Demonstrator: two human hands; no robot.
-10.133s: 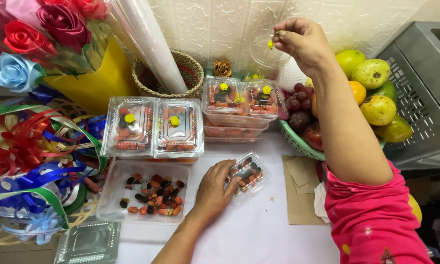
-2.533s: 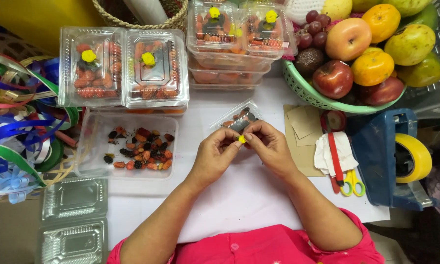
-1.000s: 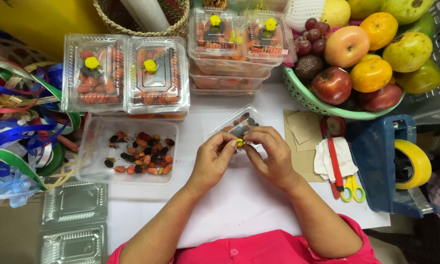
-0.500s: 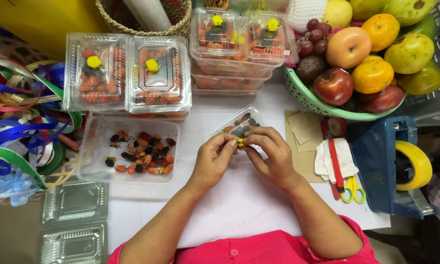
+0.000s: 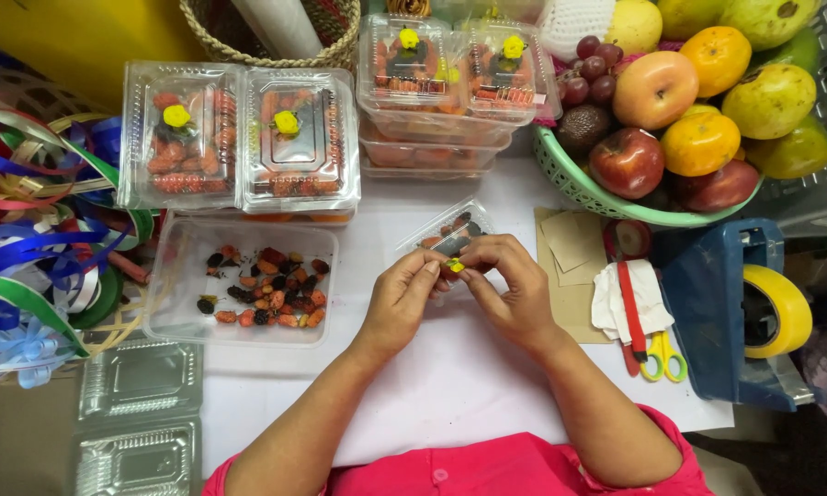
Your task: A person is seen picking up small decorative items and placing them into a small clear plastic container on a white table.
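Yellow, tiny, a bead [image 5: 454,265] sits pinched between the fingertips of the left hand [image 5: 402,303] and right hand [image 5: 510,289], both nearly closed, held right over a small clear box [image 5: 443,237] just beyond them; the open tray [image 5: 170,285] lies left.

My clear plastic clamshell boxes [image 5: 239,138] gleam glossy, as does the open plastic tray [image 5: 243,289]. The ribbons [image 5: 37,248] are shiny and smooth. The basket [image 5: 276,41] is rough woven cane, the tape dispenser [image 5: 717,303] matt blue plastic, and the tabletop [image 5: 432,395] smooth white.
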